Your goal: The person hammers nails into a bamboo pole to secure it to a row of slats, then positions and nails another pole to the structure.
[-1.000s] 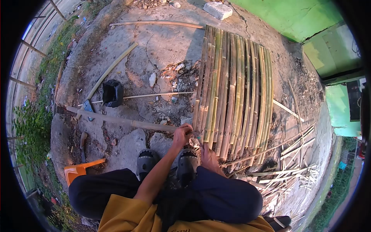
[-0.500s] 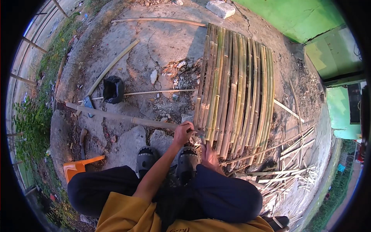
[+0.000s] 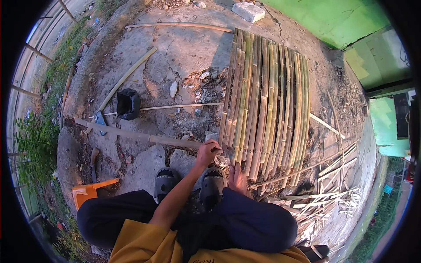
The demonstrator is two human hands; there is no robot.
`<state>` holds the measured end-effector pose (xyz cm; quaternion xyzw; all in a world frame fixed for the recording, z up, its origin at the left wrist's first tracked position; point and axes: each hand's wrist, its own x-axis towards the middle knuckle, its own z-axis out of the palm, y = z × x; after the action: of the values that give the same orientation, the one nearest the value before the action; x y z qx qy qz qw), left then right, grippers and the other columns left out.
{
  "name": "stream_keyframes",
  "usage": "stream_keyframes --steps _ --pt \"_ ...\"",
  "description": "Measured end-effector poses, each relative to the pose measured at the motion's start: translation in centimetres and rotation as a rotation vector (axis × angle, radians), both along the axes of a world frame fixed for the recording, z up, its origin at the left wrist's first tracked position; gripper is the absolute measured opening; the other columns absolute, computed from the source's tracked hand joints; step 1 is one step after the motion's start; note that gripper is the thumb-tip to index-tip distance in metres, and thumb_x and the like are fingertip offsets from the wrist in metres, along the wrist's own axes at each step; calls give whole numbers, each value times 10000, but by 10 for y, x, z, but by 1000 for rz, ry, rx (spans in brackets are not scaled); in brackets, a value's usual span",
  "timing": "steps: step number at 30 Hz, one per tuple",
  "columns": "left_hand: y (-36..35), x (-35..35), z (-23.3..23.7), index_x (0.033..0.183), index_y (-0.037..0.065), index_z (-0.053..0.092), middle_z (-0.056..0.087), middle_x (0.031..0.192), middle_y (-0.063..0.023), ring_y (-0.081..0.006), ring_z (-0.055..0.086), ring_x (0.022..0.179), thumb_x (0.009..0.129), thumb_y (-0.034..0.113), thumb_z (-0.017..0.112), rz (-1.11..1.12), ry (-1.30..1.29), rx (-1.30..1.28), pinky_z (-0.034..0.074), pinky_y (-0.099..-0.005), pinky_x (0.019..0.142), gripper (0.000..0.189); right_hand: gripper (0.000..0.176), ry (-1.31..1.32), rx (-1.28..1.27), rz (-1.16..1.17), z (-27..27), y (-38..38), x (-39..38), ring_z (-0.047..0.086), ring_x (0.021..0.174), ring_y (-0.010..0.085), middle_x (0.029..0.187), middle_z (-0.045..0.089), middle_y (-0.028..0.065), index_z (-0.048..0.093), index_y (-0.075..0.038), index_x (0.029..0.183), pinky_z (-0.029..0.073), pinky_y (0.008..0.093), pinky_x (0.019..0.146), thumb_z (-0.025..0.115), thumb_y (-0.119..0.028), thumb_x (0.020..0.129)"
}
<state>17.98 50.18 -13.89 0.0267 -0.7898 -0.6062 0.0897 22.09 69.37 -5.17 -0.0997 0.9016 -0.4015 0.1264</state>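
My left hand (image 3: pixel 208 153) is closed at the right end of a long bamboo strip (image 3: pixel 131 133), with its fingers pinched on something too small to make out. My right hand (image 3: pixel 238 179) is wrapped round the handle of a tool whose metal head (image 3: pixel 230 153) is close to my left fingers. Both hands are beside the lower left corner of a panel of bamboo slats (image 3: pixel 263 105) lying side by side. The handle is mostly hidden by my right fingers.
A black container (image 3: pixel 128 104), a blue saw handle (image 3: pixel 101 122), a knife (image 3: pixel 94 164) and an orange plastic piece (image 3: pixel 87 193) lie to the left. Loose split strips (image 3: pixel 326 199) are piled at the lower right. A pale block (image 3: pixel 248 12) stands beyond the panel.
My left hand has shifted very slightly down. The tool head has moved a little beside it. The bamboo panel looks the same apart from a small shift of the view.
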Motion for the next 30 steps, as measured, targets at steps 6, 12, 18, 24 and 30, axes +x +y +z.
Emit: stream_keyframes --steps 6,12,18,24,30 --pt "-7 4 22 1000 7 703 664 989 -96 -247 670 733 737 73 850 -3 -90 15 533 -357 660 308 150 5 -10 -52 -21 9 3 653 769 493 891 666 305 492 18 1103 498 540 590 513 -114 1034" --pt "-13 6 9 1174 44 681 650 1100 -85 -276 666 775 740 213 869 62 82 -176 533 -381 669 502 160 30 -15 -58 -18 7 8 663 760 475 898 687 274 493 17 1119 509 524 596 522 -114 1032" --pt "-11 1 20 1271 103 663 623 1198 -53 -274 550 1127 686 432 850 -43 -143 -727 421 -442 963 697 162 84 -91 -28 -28 4 8 668 771 474 915 689 277 488 15 1098 514 524 609 519 -133 1040" --pt "-10 1 -6 1334 67 621 540 1252 -77 -293 475 1202 654 507 841 -86 -104 -632 331 -480 1009 839 158 -31 -6 -85 -25 6 8 671 793 477 935 696 273 485 9 1089 523 525 633 503 -143 1049" --pt "-18 -1 -3 1337 45 607 526 1222 -103 -309 477 1196 704 506 820 -189 -76 -651 332 -470 993 812 161 58 -58 -76 -31 3 7 668 796 476 954 703 259 484 11 1095 528 524 646 507 -141 1046"
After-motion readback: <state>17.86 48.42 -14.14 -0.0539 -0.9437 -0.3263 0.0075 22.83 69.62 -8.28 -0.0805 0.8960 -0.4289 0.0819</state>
